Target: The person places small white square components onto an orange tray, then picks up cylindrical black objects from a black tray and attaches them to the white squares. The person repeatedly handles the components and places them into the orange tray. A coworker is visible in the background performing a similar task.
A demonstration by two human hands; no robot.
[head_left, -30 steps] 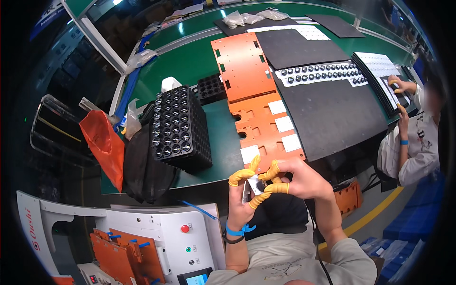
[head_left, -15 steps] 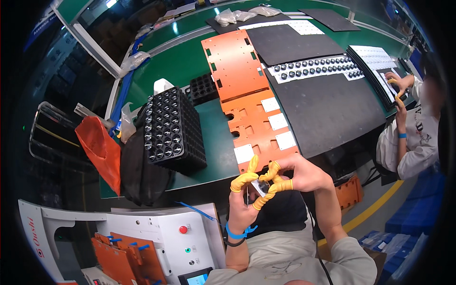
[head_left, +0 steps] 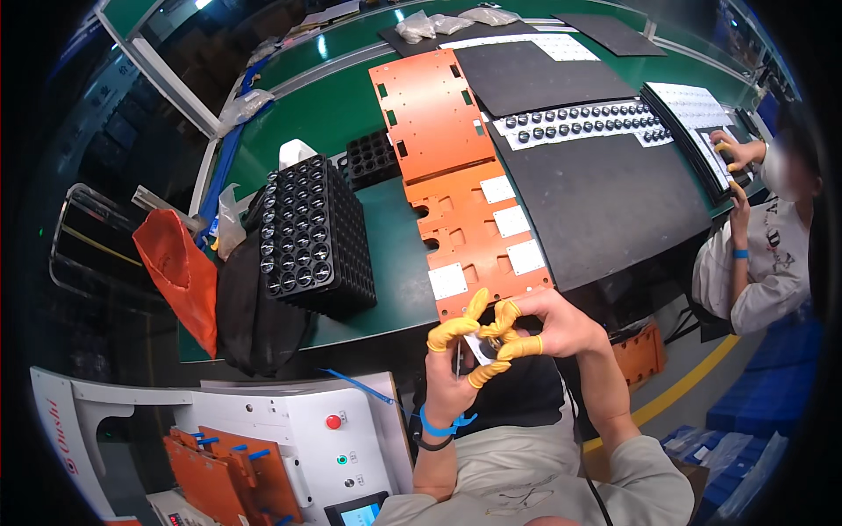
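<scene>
Just in front of the bench edge, my left hand [head_left: 447,377] pinches a small white square plate [head_left: 479,350] between yellow-covered fingertips. My right hand [head_left: 561,324], also with yellow finger covers, closes its fingers around a dark round part [head_left: 490,347] against that plate. The fingers partly hide both pieces, and how they are joined cannot be made out. Just beyond my hands lies a hinged orange fixture board [head_left: 438,114], with several white square plates [head_left: 511,222] on its nearer half.
A tall stack of black trays [head_left: 351,237] holding round lens-like parts stands to the left. Dark mats [head_left: 605,210] carry rows of black round parts [head_left: 570,123] on white plates. A co-worker [head_left: 754,254] handles pieces at the right. A white machine [head_left: 289,430] stands lower left.
My left fingertip has shifted slightly over the white plate, and my right fingers have moved a little around the dark part. The view has shifted slightly.
</scene>
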